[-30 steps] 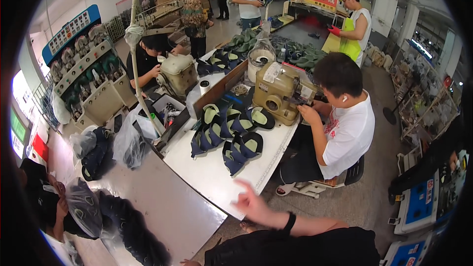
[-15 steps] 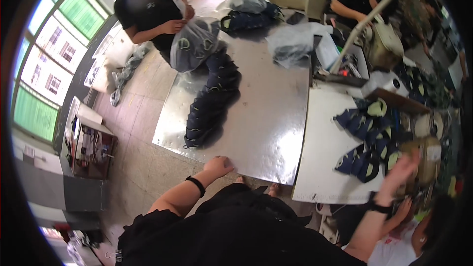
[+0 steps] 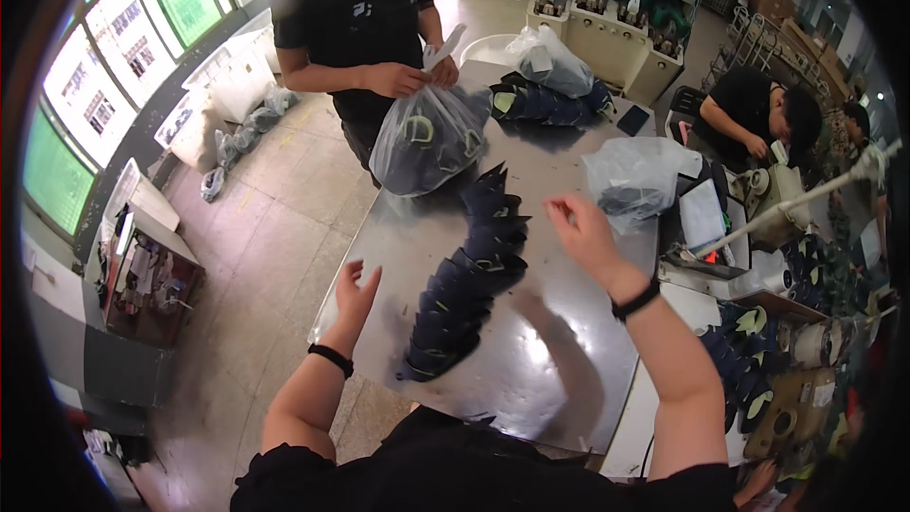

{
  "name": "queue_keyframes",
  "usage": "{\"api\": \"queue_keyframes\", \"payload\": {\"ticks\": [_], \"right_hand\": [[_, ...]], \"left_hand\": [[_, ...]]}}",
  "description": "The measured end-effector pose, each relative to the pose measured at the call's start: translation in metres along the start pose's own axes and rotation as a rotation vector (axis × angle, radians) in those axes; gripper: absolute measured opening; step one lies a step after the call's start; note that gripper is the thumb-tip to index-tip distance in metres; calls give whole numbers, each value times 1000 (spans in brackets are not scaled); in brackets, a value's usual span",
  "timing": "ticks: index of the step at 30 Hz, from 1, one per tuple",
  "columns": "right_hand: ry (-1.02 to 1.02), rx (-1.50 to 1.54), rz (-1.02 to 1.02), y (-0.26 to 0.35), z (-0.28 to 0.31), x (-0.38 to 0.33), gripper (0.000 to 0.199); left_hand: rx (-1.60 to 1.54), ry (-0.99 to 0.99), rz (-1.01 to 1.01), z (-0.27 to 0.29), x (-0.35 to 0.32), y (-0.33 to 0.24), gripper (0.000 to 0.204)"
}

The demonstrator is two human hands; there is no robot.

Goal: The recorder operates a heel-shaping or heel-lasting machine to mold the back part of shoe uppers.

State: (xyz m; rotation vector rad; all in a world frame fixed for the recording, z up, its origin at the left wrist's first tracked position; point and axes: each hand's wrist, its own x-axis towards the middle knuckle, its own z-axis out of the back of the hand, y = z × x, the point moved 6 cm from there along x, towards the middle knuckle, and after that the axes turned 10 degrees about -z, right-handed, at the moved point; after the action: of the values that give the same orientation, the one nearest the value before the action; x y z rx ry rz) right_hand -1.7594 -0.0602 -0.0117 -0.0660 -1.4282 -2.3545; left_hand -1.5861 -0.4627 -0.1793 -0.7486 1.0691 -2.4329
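The tabletop (image 3: 578,299) is smooth, glossy metal, the dark stack (image 3: 464,294) matt, cloth-like

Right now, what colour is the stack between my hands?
In head view, the stack is mostly dark blue.

A row of nested sandal uppers (image 3: 464,284) stretches along a worktable (image 3: 607,322), between the wearer's left hand (image 3: 355,294) and right hand (image 3: 583,232). At the table's far left side, a co-worker (image 3: 355,28) stands behind a tied-up plastic bag (image 3: 427,147), while a second stack of uppers (image 3: 545,106) lies at the far end (a phone (image 3: 633,120) just to its right). A translucent sack (image 3: 626,185) rests near the right edge.
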Motion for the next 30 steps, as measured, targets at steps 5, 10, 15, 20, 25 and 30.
{"api": "queue_keyframes", "payload": {"ticks": [5,10,15,20,25,30], "right_hand": [[-40,-139,-6,15,-129,187,25],[-107,-264,-63,20,-244,282,77],[-157,-127,-110,32,-312,258,69],[101,101,-28,60,-315,167,68],[90,247,-386,60,-253,168,31],[197,371,-301,83,-294,228,34]], "left_hand": [[-63,23,-97,-23,112,-8,40],[-207,91,-216,-17,178,-26,28],[-265,27,-392,3,235,-42,48],[-233,72,-658,13,244,-69,73],[-555,205,51,-31,241,-46,59],[-554,265,95,-41,233,-40,24]]}}
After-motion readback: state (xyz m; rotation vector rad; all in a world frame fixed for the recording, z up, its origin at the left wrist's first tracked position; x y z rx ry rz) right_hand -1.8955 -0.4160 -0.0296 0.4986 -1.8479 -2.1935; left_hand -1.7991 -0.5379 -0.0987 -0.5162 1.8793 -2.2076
